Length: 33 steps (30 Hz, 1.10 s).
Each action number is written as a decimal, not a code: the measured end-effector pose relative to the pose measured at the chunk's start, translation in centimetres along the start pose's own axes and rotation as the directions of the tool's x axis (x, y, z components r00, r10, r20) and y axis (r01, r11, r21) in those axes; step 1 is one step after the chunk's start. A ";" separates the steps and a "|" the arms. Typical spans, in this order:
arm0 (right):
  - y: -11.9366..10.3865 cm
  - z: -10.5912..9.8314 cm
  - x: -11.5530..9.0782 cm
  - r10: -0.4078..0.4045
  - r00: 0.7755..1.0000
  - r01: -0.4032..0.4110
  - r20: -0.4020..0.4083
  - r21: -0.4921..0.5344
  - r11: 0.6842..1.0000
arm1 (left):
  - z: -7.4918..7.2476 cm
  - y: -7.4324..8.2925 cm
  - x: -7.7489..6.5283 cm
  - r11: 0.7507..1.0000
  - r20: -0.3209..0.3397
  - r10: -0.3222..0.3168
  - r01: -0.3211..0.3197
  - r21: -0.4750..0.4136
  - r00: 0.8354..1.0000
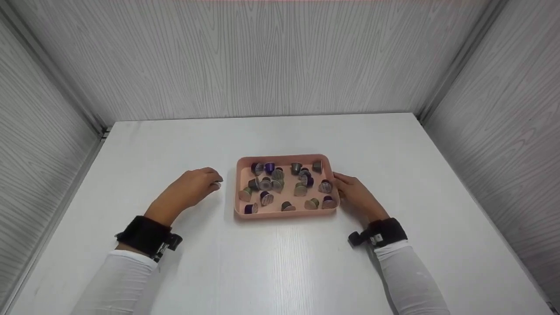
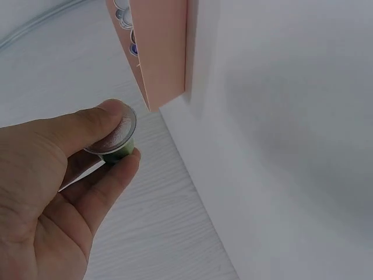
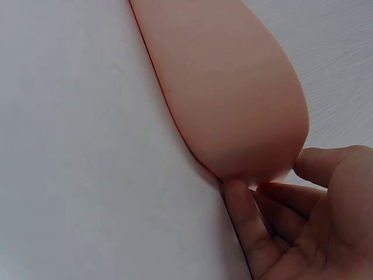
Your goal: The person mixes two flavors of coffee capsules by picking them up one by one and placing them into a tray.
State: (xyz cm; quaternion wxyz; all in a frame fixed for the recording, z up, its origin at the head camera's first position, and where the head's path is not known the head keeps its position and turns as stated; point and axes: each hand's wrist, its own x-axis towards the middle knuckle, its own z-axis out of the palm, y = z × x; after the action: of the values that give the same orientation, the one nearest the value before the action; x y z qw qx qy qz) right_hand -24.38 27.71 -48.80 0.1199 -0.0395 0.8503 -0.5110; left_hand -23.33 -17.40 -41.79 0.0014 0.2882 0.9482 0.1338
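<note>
My left hand (image 1: 192, 187) is to the left of the pink tray (image 1: 286, 215), a short gap from its side. In the left wrist view, it pinches a coffee capsule (image 2: 123, 133) between the thumb on the foil lid and fingers under the green body. My right hand (image 1: 359, 194) holds the tray's right end. The right wrist view shows the thumb at the tray's rim and fingertips low against its wall (image 3: 233, 87). Inside the tray lie many coffee capsules (image 1: 266, 198), purple, green and dark, some upright and others on their sides.
The tray rests on a white table (image 1: 280, 262). Grey wood-grain panels (image 1: 262, 61) rise behind the table and along both sides. Each wrist wears a black strap (image 1: 144, 236) with a small camera.
</note>
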 end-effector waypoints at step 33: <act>-0.1 -0.1 0.0 0.015 1.000 -0.015 -0.008 -0.025 1.000 | 2.3 8.2 8.5 0.966 0.014 0.254 -0.255 0.049 0.967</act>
State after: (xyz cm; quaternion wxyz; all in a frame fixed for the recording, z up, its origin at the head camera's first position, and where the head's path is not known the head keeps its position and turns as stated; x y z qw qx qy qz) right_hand -24.44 27.74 -48.68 0.1200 -0.0325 0.8573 -0.4996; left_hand -25.80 -5.61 -41.29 -0.0192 0.4079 0.9064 0.1079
